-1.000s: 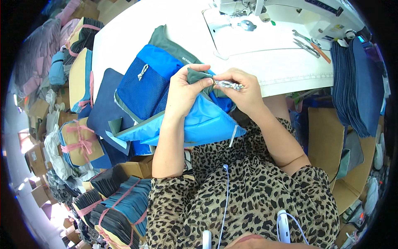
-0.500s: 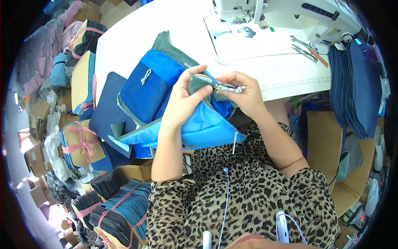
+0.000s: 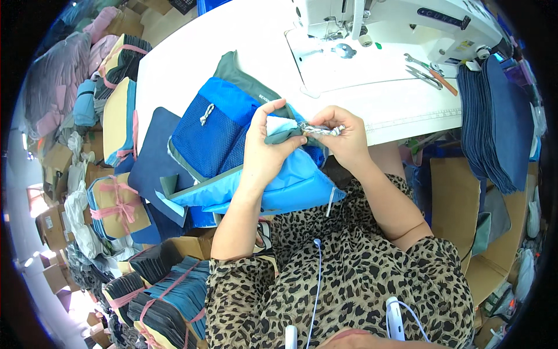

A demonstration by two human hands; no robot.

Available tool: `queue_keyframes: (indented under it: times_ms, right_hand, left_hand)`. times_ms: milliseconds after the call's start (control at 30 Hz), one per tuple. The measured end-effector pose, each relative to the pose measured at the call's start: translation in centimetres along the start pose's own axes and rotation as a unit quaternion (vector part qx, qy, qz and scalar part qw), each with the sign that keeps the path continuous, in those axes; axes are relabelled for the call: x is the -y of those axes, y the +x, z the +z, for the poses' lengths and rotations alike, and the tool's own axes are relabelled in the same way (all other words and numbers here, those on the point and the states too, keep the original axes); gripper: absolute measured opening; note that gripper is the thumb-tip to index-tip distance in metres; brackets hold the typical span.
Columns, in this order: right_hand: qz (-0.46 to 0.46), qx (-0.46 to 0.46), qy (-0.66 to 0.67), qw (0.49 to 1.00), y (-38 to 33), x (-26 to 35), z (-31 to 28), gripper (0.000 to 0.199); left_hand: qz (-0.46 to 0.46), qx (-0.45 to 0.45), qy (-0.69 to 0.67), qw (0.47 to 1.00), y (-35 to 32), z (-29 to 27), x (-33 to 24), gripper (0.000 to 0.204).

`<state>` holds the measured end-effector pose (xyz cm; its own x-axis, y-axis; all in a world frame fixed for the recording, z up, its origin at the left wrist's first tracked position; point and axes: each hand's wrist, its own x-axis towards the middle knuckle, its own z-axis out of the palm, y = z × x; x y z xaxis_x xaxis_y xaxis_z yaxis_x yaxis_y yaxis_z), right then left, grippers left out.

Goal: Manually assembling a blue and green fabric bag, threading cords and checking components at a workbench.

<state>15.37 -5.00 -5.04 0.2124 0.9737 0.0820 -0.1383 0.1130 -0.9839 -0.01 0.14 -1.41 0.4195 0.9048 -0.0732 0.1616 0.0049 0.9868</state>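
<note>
White tabletop (image 3: 192, 70) takes up most of the view, with a sewing machine (image 3: 395, 23) at its far edge and a stack of dark blue cloth pieces (image 3: 494, 116) hanging off to the right. On the near edge of the table, spilling toward the person's lap, lies the bag (image 3: 232, 145): blue fabric with a darker mesh front pocket, grey-green trim and a lighter blue lining showing below. It is rumpled and half folded over.

Both hands are raised just above it. The left hand (image 3: 264, 148) is closed around a grey-green corner of the bag, thumb up and fingers curled under the fabric. The right hand (image 3: 346, 136) pinches one end of a small silvery strip (image 3: 319, 129), which looks like a length of zipper, though it is too small to tell for sure. The strip runs between the two hands and meets the grey-green edge.

By the look of it, the step in hand is fitting that strip to the bag's edge. The next move would call for a fine, steady pinch and keeping the fabric taut.

Scissors (image 3: 427, 72) lie near the machine, untouched.
</note>
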Motion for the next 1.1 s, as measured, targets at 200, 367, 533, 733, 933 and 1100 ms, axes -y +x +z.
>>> queue_keyframes:
  times_ms: [200,367,533,733,933,1100]
  right_hand:
    - [-0.067,0.044,-0.052,0.995,0.2,0.9,-0.4,0.021]
    - [-0.077,0.063,-0.082,0.992,0.5,1.0,-0.7,0.024]
    - [-0.071,0.062,-0.088,0.992,0.4,1.4,-0.7,0.026]
    - [-0.073,0.061,-0.08,0.992,0.5,1.0,-0.9,0.025]
    - [-0.071,0.069,-0.1,0.99,0.5,1.5,-0.8,0.023]
    - [-0.062,0.074,-0.113,0.989,0.3,1.3,-0.5,0.021]
  left_hand:
    - [-0.004,0.009,-0.038,0.999,0.1,-0.5,-0.1,0.062]
    - [-0.002,0.023,-0.041,0.999,0.2,-0.8,0.5,0.062]
    - [-0.039,0.017,-0.07,0.997,0.3,-0.5,-0.5,0.057]
    - [-0.039,0.016,-0.077,0.996,0.4,-0.6,-0.2,0.054]
    - [-0.035,0.016,-0.052,0.998,0.4,-0.4,-0.3,0.054]
    - [-0.032,0.011,-0.038,0.999,0.4,-0.5,-0.3,0.05]
